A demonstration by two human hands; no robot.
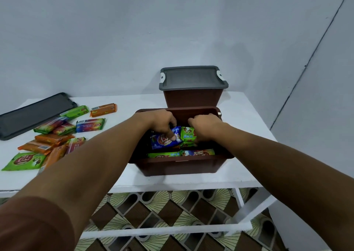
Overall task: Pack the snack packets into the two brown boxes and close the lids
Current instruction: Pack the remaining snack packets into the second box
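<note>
Both hands reach into the open brown box [180, 164] near the table's [239, 116] front edge: the left hand [162, 120] pinches a blue packet [162, 141], and the right hand [203, 124] seems curled onto a green packet [186, 133]. More packets line the box's near wall. The second box [193, 97], behind it, has its grey lid [192, 77] on, while loose packets [55, 137] and a spare lid [32, 114] lie at the left end.

Before me, a white table [239, 105] stands against a pale blue-grey wall [134, 30]; beneath its white lower rail [153, 231], I see a floor [172, 208] patterned in brown and green.
</note>
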